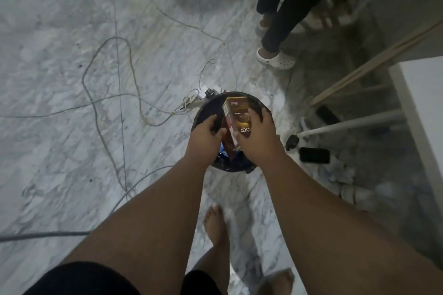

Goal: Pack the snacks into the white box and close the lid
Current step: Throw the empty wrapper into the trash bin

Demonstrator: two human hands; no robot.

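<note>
1. Early stage, seemingly: carton (239, 112) above the tub (225, 169), gripped by right hand (256, 136), fingers curled round it.
2. Left hand (206, 136) beside the carton, curled on a dark item (217, 123), unidentifiable.
3. No white box in view; packing and lid apparently left to do.

1. On the brown snack box (238, 115): white letters "ctar", seen upside down, start cut off by the right hand (257, 137).
2. Near its far end: small red label (234, 103), too blurred to read.

Tally by kind
One left hand (206, 133), one right hand (257, 137), one snack box (237, 112), one dark item (217, 122), one tub (231, 167), one phone (314, 155) at 3 o'clock.
</note>
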